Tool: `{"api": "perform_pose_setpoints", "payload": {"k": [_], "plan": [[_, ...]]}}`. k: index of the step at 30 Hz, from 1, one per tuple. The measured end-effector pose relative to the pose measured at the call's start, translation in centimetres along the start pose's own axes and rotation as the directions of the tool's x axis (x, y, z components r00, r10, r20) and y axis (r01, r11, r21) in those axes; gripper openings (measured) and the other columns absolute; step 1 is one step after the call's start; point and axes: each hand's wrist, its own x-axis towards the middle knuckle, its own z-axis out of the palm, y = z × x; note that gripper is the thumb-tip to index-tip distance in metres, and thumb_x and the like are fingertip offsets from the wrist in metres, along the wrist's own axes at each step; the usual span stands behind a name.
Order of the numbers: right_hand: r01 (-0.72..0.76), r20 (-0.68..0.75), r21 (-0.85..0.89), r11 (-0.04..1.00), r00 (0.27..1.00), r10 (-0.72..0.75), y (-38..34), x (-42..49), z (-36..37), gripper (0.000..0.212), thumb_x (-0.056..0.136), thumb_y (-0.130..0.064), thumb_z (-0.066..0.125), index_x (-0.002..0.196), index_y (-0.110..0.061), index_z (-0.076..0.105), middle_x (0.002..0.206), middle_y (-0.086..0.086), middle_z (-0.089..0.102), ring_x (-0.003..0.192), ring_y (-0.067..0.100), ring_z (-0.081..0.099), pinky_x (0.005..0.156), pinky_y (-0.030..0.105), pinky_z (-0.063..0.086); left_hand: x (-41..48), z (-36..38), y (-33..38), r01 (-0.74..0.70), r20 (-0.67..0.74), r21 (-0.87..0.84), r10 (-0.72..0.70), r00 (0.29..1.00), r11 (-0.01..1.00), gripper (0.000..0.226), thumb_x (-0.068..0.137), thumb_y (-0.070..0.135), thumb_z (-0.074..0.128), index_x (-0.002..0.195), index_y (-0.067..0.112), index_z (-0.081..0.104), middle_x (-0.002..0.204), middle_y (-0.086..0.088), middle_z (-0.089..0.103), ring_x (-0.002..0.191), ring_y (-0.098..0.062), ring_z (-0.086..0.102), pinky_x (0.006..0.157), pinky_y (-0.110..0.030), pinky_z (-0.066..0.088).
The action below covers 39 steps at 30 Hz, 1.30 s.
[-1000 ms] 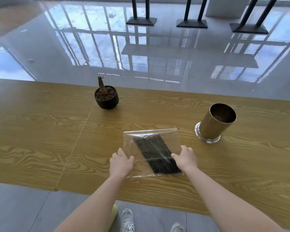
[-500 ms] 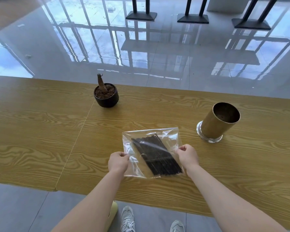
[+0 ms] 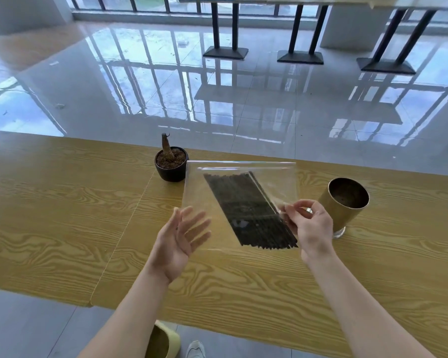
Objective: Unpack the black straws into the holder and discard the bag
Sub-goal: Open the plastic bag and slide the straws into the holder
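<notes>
A clear plastic bag is held up off the wooden table, with a bundle of black straws lying slantwise inside it. My right hand pinches the bag's right edge between thumb and fingers. My left hand is beside the bag's lower left corner, palm up and fingers spread, holding nothing; whether its fingertips touch the plastic is unclear. The gold cylindrical holder stands upright and empty just right of my right hand.
A small black pot with a bare plant stump stands behind the bag's left corner. Beyond the table's far edge lies a glossy tiled floor with black table bases. A yellow-green bin and a shoe show under the near edge.
The bag has risen off the table and now stands tilted up. My left hand has let go of its left edge and opened; my right hand still pinches the right edge.
</notes>
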Motion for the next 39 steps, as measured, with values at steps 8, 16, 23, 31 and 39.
{"api": "perform_pose_setpoints", "payload": {"k": [8, 16, 23, 31, 39], "plan": [[-0.054, 0.014, 0.213, 0.975, 0.999, 0.053, -0.8, -2.0, 2.3, 0.016, 0.09, 0.007, 0.064, 0.092, -0.009, 0.06, 0.082, 0.013, 0.078, 0.074, 0.019, 0.075, 0.072, 0.031, 0.064, -2.4, 7.7, -4.7, 0.13, 0.231, -0.018, -0.123, 0.965, 0.991, 0.059, 0.085, 0.027, 0.077, 0.14, 0.019, 0.054, 0.141, -0.021, 0.056, 0.125, -0.039, 0.054, 0.102, -0.06, 0.046], [-0.063, 0.134, 0.236, 0.97, 0.991, 0.032, 0.6, -2.5, 1.5, 0.016, 0.092, 0.004, 0.062, 0.089, -0.011, 0.058, 0.088, 0.017, 0.076, 0.066, 0.02, 0.071, 0.063, 0.027, 0.06, -2.7, 8.3, -4.3, 0.0, 0.042, 0.005, 0.0, 0.999, 1.0, 0.029, 0.088, 0.006, 0.066, 0.115, 0.016, 0.066, 0.112, -0.016, 0.073, 0.099, -0.03, 0.07, 0.09, -0.051, 0.054], [-0.242, 0.384, 0.249, 0.938, 0.914, 0.134, 2.3, -1.9, 1.3, 0.021, 0.097, -0.028, 0.063, 0.11, -0.012, 0.06, 0.126, 0.019, 0.068, 0.111, 0.035, 0.066, 0.09, 0.046, 0.052, -4.6, 9.8, -1.9, -0.42, 0.28, 0.463, 0.321, 0.905, 0.78, 0.043, 0.103, 0.039, 0.05, 0.143, 0.024, 0.052, 0.139, -0.007, 0.062, 0.125, -0.025, 0.061, 0.099, -0.05, 0.054], [-0.386, 0.382, 0.321, 0.865, 0.889, 0.255, 3.2, -1.9, 3.5, 0.012, 0.094, -0.021, 0.063, 0.102, -0.013, 0.067, 0.109, 0.014, 0.072, 0.09, 0.029, 0.072, 0.078, 0.041, 0.056, -4.8, 8.9, 0.2, -0.449, 0.24, 0.579, 0.384, 0.892, 0.681, 0.041, 0.1, 0.041, 0.042, 0.139, 0.035, 0.055, 0.133, 0.007, 0.067, 0.125, -0.012, 0.061, 0.106, -0.047, 0.048], [-0.426, 0.429, 0.348, 0.835, 0.864, 0.262, 3.2, -2.1, 4.4, 0.015, 0.095, -0.017, 0.063, 0.108, -0.01, 0.068, 0.101, 0.011, 0.068, 0.088, 0.028, 0.07, 0.079, 0.041, 0.058, -5.7, 8.2, 2.3, -0.507, 0.229, 0.568, 0.466, 0.854, 0.649, 0.035, 0.095, 0.04, 0.051, 0.125, 0.032, 0.066, 0.124, 0.004, 0.072, 0.124, -0.019, 0.062, 0.101, -0.038, 0.05]]}}
